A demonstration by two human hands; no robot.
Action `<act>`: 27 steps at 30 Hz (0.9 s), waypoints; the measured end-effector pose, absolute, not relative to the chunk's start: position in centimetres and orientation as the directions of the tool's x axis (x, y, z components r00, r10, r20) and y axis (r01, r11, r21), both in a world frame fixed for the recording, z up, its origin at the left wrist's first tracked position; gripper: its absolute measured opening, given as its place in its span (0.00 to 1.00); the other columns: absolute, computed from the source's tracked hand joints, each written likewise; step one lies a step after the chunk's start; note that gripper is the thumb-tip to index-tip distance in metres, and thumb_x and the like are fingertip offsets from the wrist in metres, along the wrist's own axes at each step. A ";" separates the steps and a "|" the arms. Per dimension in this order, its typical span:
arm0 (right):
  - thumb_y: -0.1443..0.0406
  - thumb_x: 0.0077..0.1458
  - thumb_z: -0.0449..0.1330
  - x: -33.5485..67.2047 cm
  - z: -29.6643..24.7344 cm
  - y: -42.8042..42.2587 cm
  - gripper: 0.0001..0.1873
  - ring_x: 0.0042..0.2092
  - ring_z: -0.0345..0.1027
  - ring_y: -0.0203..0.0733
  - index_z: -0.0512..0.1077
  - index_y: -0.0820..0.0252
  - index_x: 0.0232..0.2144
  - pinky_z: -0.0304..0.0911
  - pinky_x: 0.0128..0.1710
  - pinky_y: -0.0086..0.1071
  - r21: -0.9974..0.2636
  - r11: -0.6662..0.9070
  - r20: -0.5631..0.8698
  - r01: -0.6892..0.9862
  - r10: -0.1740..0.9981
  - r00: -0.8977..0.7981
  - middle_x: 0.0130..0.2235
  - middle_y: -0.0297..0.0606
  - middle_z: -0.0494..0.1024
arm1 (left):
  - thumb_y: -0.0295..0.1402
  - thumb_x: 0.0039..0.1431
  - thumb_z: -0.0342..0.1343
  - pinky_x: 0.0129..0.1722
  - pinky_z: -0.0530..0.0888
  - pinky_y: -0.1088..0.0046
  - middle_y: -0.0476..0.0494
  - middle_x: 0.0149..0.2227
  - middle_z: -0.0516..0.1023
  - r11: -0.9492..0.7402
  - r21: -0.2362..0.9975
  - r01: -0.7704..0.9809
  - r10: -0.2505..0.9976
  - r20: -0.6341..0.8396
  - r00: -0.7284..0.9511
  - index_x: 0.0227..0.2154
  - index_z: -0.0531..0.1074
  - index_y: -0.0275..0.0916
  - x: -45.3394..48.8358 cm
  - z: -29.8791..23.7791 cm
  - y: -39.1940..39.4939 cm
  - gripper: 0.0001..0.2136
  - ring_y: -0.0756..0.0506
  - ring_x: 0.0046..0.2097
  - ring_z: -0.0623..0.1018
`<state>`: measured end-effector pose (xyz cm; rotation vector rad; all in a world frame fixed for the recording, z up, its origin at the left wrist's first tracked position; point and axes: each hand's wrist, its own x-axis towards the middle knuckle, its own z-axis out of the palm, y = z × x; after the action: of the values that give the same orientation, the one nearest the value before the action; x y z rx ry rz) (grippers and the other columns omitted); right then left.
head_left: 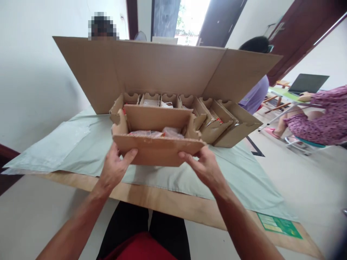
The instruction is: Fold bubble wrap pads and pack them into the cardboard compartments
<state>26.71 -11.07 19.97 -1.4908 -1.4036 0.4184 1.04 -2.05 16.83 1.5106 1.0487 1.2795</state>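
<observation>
Between both hands I hold an open-topped cardboard box point(155, 150), tilted so that its inside shows. Clear plastic packets point(172, 133) with bits of red lie in it. My left hand point(116, 162) grips the box's left end, thumb on the front wall. At the opposite end my right hand point(202, 164) has its thumb on the front and its fingers curled around the side. Just behind stands a row of similar cardboard boxes point(217, 135), some with white or red items inside. How the held box's underside meets the table cannot be seen.
A tall folded cardboard panel point(168, 68) stands behind the boxes. Clear plastic sheets point(54, 144) lie on the left of the green tablecloth point(230, 177). At right, a person in a patterned purple top point(329, 115) sits by a laptop point(309, 83). Two more people are partly hidden behind the panel.
</observation>
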 end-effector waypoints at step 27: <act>0.48 0.57 0.65 24.4 15.1 -17.8 0.30 0.51 0.77 0.57 0.73 0.55 0.58 0.77 0.48 0.47 -0.787 0.043 0.274 0.616 0.918 0.286 0.57 0.48 0.79 | 0.43 0.57 0.66 0.54 0.77 0.57 0.40 0.49 0.82 -0.051 0.997 -0.050 0.971 0.061 0.231 0.53 0.74 0.41 -3.4 11.8 -6.5 0.23 0.35 0.52 0.80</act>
<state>24.45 -17.78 15.14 -1.6645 -1.4208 0.4264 -3.37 -6.47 11.82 1.3194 0.9766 1.0950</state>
